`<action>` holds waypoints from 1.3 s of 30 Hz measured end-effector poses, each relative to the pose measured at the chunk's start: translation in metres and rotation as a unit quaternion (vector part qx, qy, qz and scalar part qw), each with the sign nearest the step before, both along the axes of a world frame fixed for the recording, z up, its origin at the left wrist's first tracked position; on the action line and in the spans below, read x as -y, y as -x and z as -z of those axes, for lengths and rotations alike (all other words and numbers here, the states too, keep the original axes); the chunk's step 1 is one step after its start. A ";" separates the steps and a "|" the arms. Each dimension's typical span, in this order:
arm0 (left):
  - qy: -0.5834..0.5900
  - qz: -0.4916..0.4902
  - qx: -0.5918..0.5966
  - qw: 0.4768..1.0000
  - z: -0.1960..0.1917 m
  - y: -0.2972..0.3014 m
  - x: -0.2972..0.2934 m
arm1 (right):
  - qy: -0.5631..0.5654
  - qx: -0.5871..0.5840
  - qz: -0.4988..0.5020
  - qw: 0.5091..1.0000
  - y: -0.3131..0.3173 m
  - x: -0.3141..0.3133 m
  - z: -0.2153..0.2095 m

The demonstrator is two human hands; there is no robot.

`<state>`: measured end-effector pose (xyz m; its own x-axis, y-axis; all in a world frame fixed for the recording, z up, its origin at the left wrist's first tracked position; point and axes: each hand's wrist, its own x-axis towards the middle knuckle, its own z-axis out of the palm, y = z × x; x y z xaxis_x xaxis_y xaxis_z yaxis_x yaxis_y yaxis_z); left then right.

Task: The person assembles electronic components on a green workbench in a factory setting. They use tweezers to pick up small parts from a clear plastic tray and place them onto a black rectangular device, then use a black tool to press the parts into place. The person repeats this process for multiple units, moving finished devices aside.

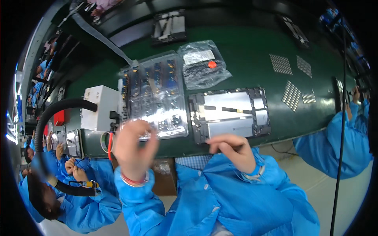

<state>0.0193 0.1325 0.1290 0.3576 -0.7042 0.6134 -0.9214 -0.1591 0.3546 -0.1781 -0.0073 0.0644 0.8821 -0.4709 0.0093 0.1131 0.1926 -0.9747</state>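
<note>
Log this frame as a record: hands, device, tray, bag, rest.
Left hand: blurred, near tray's near edge; grip unclear
Right hand: at device's near edge; contact unclear
Device: open, lying flat on green table
Tray: clear, parts inside, left of device
Bag: clear plastic, orange dot, beyond device
Rest: white box left of tray

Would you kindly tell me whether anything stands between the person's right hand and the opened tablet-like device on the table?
Nothing visible does: the right hand is at the near edge of the opened device, with no object between them. The plastic tray lies to the device's left.
</note>
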 end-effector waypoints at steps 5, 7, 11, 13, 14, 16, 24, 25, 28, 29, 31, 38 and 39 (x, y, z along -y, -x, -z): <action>-0.002 0.140 0.096 0.986 0.047 0.065 0.009 | -0.141 -0.003 0.033 0.990 -0.025 -0.008 -0.003; -0.006 0.149 0.085 0.985 0.058 0.075 0.014 | -0.124 -0.030 0.034 0.991 -0.021 -0.004 -0.002; -0.012 0.174 0.043 0.984 0.064 0.080 0.016 | -0.090 -0.035 0.065 0.993 -0.011 -0.003 0.005; -0.005 0.189 -0.010 0.982 0.052 0.079 0.020 | -0.042 -0.042 0.077 0.995 -0.007 -0.003 0.004; -0.002 0.176 -0.014 0.984 0.047 0.078 0.023 | -0.005 -0.060 0.071 0.996 -0.003 -0.001 0.001; 0.005 0.150 -0.020 0.988 0.040 0.075 0.030 | 0.078 -0.075 0.078 0.991 0.001 -0.001 -0.003; -0.010 0.091 -0.019 0.996 0.042 0.080 0.031 | 0.361 0.010 0.139 0.922 0.006 -0.011 0.001; -0.012 0.085 -0.011 0.996 0.040 0.083 0.028 | 0.370 0.019 0.149 0.917 0.006 -0.014 0.002; -0.014 0.066 0.035 0.997 0.036 0.089 0.024 | 0.423 -0.004 0.150 0.894 0.008 -0.019 -0.002; -0.017 0.062 0.052 0.997 0.034 0.090 0.022 | 0.431 -0.002 0.152 0.890 0.009 -0.020 -0.003; -0.016 0.053 0.077 0.996 0.032 0.094 0.018 | 0.443 0.004 0.155 0.883 0.011 -0.024 -0.004; -0.001 0.021 0.089 0.996 0.033 0.104 -0.006 | 0.438 -0.007 0.105 0.893 0.018 -0.048 -0.009; 0.000 0.013 0.082 0.997 0.033 0.103 -0.011 | 0.444 -0.001 0.093 0.891 0.021 -0.049 -0.007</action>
<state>-0.0833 0.1432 0.0957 0.2340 -0.7119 0.6622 -0.9708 -0.1344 0.1986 -0.1987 0.0422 0.0718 0.7895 -0.4175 0.4499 0.0604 -0.6766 -0.7339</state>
